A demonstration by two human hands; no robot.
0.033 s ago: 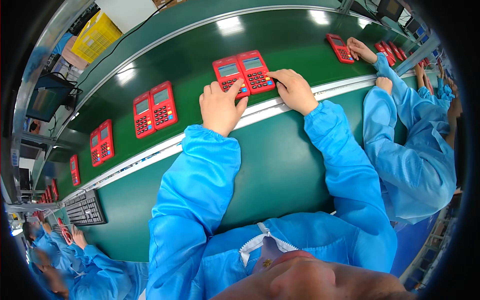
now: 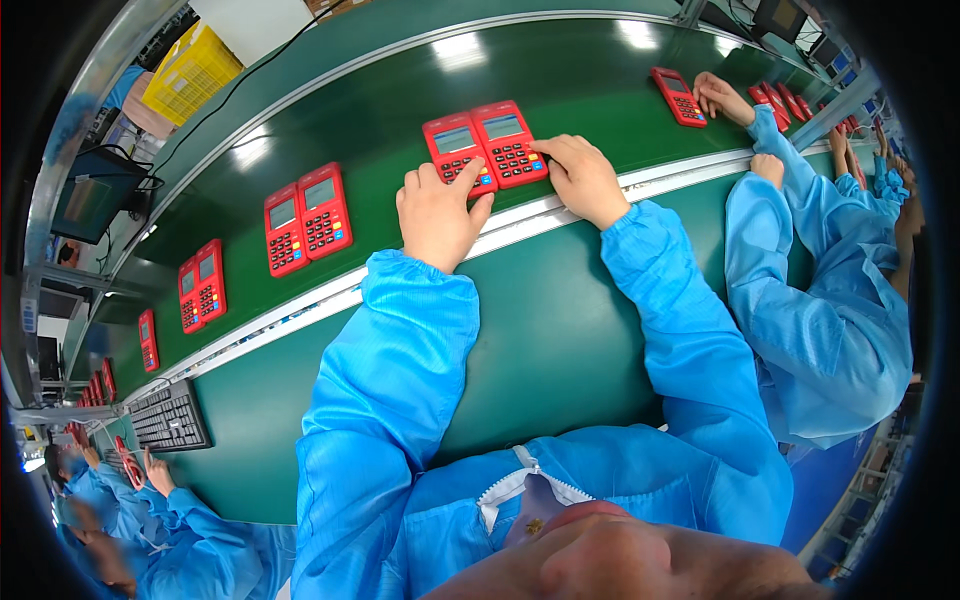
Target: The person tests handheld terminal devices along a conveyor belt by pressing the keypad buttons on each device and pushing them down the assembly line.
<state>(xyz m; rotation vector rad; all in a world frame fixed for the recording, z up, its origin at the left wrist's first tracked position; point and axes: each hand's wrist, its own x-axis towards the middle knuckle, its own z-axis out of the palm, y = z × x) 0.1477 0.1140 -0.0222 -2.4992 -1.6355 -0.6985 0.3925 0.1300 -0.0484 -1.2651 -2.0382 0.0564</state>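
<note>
Two red handheld card terminals stand side by side on the green belt in front of me, screens lit and keypads toward me. My left hand (image 2: pixel 436 218) is at the left terminal (image 2: pixel 452 140), a finger reaching over its lower right keys and the thumb held apart. At the right terminal (image 2: pixel 503 128), my right hand (image 2: pixel 587 180) has its index fingertip against the right edge beside the keypad. Its other fingers are partly hidden beneath the hand. Neither hand is wrapped round a terminal.
More terminals (image 2: pixel 305 220) sit in pairs along the belt to the left. On the right, a co-worker's hand (image 2: pixel 722 97) is beside a single terminal (image 2: pixel 678 97). A black keyboard (image 2: pixel 171 416) lies at the left of the green table (image 2: pixel 560 320). A metal rail (image 2: pixel 520 222) edges the belt.
My right hand has shifted very slightly left, and the two terminals before me sit a touch further left. My left hand stays at the keys.
</note>
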